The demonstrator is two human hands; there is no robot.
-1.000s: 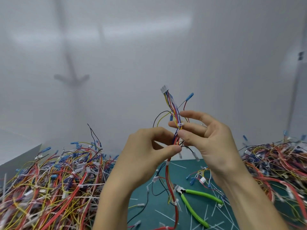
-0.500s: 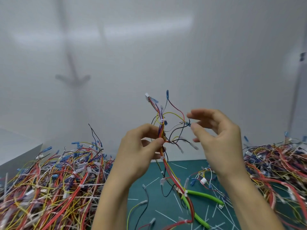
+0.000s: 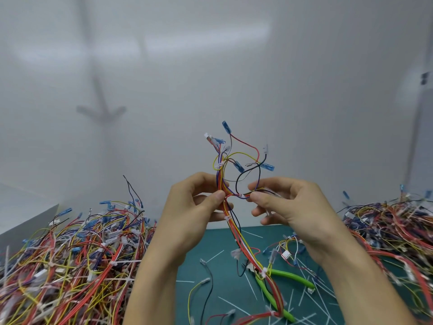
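My left hand [image 3: 194,214] pinches the wire harness [image 3: 235,232] between thumb and forefinger, the other fingers curled behind it. My right hand [image 3: 295,212] sits just beside it at three o'clock, thumb and forefinger nipping a few thin branch wires [image 3: 243,195] that split off the bundle right at my left thumb; its remaining fingers are loosely bent.

I hold the harness up in the air in front of the white wall [image 3: 304,90]. Toward twelve o'clock its ends fan out above my knuckles: a white plug [image 3: 207,135], a blue terminal [image 3: 226,126] on a red lead, and another blue terminal [image 3: 267,165] toward one o'clock. The red, yellow and white trunk hangs from my left hand toward five o'clock, down onto the green mat [image 3: 218,259], where it crosses the green-handled cutters [image 3: 291,276].

Snipped cable-tie ends [image 3: 251,288] lie scattered over the mat around the cutters. At eight o'clock a big heap of wires [image 3: 70,254] is piled up, and a second heap [image 3: 386,231] lies at four o'clock.
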